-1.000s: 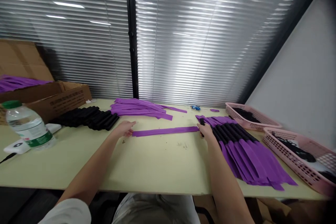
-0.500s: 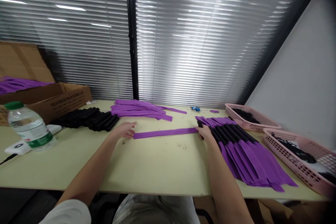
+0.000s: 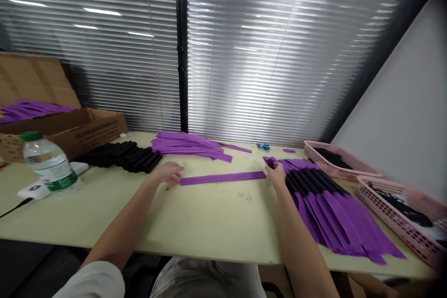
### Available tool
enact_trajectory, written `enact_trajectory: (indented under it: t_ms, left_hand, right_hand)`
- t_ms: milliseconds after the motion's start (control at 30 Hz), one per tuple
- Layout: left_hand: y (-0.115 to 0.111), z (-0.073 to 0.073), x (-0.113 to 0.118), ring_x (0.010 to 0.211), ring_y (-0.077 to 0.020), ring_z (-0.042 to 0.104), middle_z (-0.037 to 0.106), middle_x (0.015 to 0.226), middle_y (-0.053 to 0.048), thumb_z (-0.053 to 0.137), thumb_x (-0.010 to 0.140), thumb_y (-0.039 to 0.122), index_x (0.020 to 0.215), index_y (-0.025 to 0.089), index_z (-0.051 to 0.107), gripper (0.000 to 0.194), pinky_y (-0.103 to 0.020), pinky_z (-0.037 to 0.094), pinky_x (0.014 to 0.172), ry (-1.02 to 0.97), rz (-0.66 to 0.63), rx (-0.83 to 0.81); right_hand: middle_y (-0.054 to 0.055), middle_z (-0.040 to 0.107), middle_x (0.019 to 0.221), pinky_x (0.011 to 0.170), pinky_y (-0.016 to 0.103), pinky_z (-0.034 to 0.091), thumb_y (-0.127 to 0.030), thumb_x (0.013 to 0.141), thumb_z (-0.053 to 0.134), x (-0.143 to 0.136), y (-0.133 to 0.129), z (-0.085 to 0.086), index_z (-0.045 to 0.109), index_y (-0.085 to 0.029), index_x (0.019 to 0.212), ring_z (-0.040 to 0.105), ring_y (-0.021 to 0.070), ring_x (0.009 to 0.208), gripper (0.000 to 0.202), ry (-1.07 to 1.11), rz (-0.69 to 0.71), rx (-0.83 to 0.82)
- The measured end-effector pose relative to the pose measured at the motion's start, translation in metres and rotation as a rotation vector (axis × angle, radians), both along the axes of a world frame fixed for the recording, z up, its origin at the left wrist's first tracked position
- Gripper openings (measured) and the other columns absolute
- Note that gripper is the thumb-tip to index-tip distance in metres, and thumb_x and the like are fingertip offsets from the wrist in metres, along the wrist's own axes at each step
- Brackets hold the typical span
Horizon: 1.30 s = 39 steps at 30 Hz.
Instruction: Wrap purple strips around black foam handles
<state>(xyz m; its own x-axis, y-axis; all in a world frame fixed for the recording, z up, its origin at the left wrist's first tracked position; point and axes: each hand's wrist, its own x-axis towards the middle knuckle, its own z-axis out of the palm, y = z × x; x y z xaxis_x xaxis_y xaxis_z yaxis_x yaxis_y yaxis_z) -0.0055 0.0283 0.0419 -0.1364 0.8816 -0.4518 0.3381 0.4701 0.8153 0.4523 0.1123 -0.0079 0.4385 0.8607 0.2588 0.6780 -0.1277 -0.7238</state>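
Note:
A single purple strip (image 3: 223,178) lies flat across the middle of the table. At its left end is my left hand (image 3: 169,172), fingers spread and holding nothing; whether a fingertip touches the strip I cannot tell. My right hand (image 3: 276,174) is closed around a small black ribbed grip (image 3: 270,164), just beyond the strip's right end. Beside that hand, a row of purple strips (image 3: 342,223) with black ribbed grips (image 3: 314,180) around them lies on the right. Farther back is a pile of loose purple strips (image 3: 190,145).
Black ribbed grips (image 3: 125,156) are stacked at the left, before a cardboard box (image 3: 101,132) with purple strips. A water bottle (image 3: 50,167) stands by a white device (image 3: 33,190). Two pink baskets (image 3: 370,195) with black items line the right. A small blue object (image 3: 263,146) lies behind.
My right hand has come off the right end of the purple strip, which now lies flat, and keeps the black grip. The view has shifted slightly.

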Motion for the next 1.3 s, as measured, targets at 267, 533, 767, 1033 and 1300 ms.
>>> enact_trajectory:
  t_ms: [267, 533, 767, 1033, 1300]
  left_hand:
    - [0.003, -0.01, 0.001, 0.069, -0.024, 0.07, 0.065, 0.066, -0.003, 0.079, 0.059, 0.019, 0.084, 0.016, 0.053, 0.035, -0.028, 0.055, 0.061, 0.101, -0.024, 0.044]
    - [0.003, -0.015, 0.011, 0.059, -0.019, 0.065, 0.055, 0.048, 0.003, 0.076, 0.057, 0.011, 0.071, 0.017, 0.053, 0.027, -0.024, 0.051, 0.052, 0.265, -0.056, 0.071]
    - [0.005, -0.017, 0.012, 0.058, -0.0191, 0.065, 0.056, 0.048, 0.002, 0.077, 0.055, 0.011, 0.065, 0.017, 0.055, 0.024, -0.025, 0.052, 0.053, 0.29, -0.076, 0.096]
    - [0.006, -0.019, 0.015, 0.062, -0.0195, 0.067, 0.059, 0.046, 0.0, 0.077, 0.054, 0.01, 0.052, 0.017, 0.05, 0.028, -0.022, 0.054, 0.055, 0.233, -0.12, 0.061]
    - [-0.004, -0.025, 0.042, 0.066, -0.0201, 0.069, 0.063, 0.049, 0.0, 0.075, 0.053, 0.01, 0.053, 0.018, 0.049, 0.027, -0.023, 0.055, 0.058, 0.127, -0.228, 0.009]
  right_hand:
    - [0.009, 0.07, 0.106, 0.081, 0.029, 0.049, -0.02, 0.079, 0.055, -0.076, -0.018, 0.007, 0.06, -0.016, 0.117, 0.066, 0.021, 0.091, 0.039, -0.094, 0.268, 0.023]
    - [0.005, 0.068, 0.097, 0.078, 0.024, 0.043, -0.019, 0.082, 0.06, -0.145, -0.049, 0.005, 0.07, -0.026, 0.112, 0.062, 0.0197, 0.091, 0.032, -0.313, 0.607, -0.048]
    - [0.008, 0.063, 0.094, 0.073, 0.024, 0.04, -0.027, 0.094, 0.047, -0.14, -0.06, 0.017, 0.068, -0.022, 0.113, 0.06, 0.0185, 0.087, 0.029, -0.425, 0.573, -0.138]
    - [0.011, 0.063, 0.097, 0.072, 0.025, 0.041, -0.027, 0.093, 0.047, -0.181, -0.089, 0.023, 0.063, -0.016, 0.112, 0.061, 0.0196, 0.086, 0.027, -0.499, 0.632, -0.114]
    - [0.008, 0.066, 0.096, 0.072, 0.025, 0.044, -0.031, 0.09, 0.052, -0.228, -0.128, 0.024, 0.066, -0.019, 0.104, 0.063, 0.019, 0.083, 0.023, -0.526, 0.83, -0.061]
